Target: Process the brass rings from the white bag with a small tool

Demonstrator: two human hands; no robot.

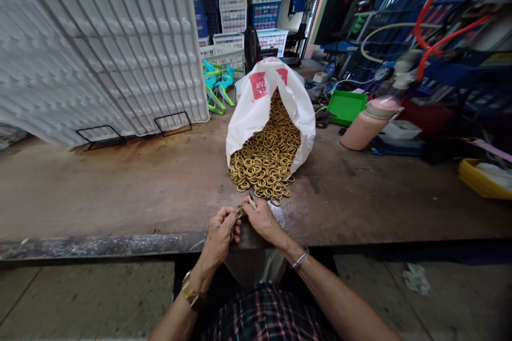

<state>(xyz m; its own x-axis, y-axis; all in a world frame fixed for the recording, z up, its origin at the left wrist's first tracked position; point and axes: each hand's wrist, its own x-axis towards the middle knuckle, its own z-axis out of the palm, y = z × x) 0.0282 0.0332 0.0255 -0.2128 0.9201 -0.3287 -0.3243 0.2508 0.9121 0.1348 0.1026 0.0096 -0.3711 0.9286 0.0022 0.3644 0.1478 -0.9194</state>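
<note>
My left hand is closed at the table's front edge, pinching a brass-coloured ring between thumb and finger. More brass shows under its curled fingers. Close beside it, my right hand grips a small pale tool with a dark pointed tip; its exact kind is unclear. The right fingertips meet the ring at the left thumb. Just beyond both hands, a heap of brass-coloured rings spills from the mouth of a white plastic sack lying on its side.
The brown worktable carries stacked white ribbed trays at left, against black wire stands. Turquoise and green clamp-like items lie behind the sack. At right are a pink bottle, a green tray and a yellow container.
</note>
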